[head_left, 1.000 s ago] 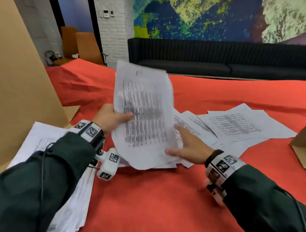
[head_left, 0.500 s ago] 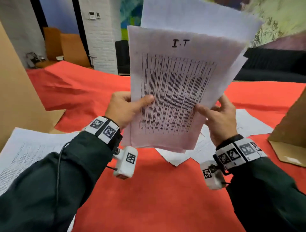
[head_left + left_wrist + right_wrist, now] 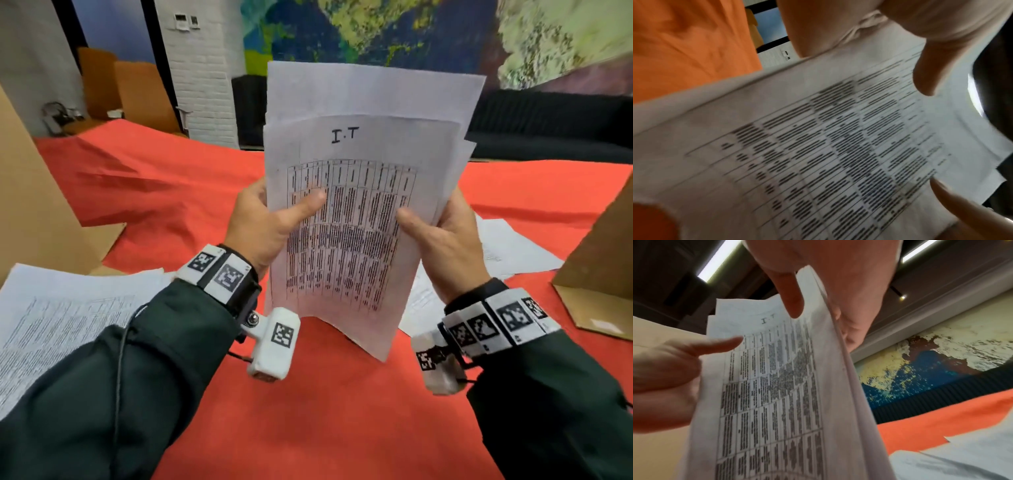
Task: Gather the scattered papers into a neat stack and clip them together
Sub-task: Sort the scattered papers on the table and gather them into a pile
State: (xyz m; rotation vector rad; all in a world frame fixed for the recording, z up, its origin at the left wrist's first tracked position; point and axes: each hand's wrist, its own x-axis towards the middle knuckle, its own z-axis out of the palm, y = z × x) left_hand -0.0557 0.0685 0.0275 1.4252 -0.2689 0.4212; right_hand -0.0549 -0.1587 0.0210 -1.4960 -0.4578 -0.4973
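Both hands grasp a bundle of papers (image 3: 359,205) upright at frame centre, above the red desk (image 3: 325,411): left hand (image 3: 263,226) on its left edge, right hand (image 3: 442,240) on its right. More sheets (image 3: 51,315) lie lower left.

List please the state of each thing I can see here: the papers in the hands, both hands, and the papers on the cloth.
Held papers: upright, off the cloth, edges uneven, no clip visible.
Left hand: grips the left edge, thumb on the front sheet.
Right hand: grips the right edge, thumb in front.
Left papers: lying flat on the cloth, loose.
Right papers: lying flat on the cloth, loose.
Cloth: spread out, wrinkled at the far left.
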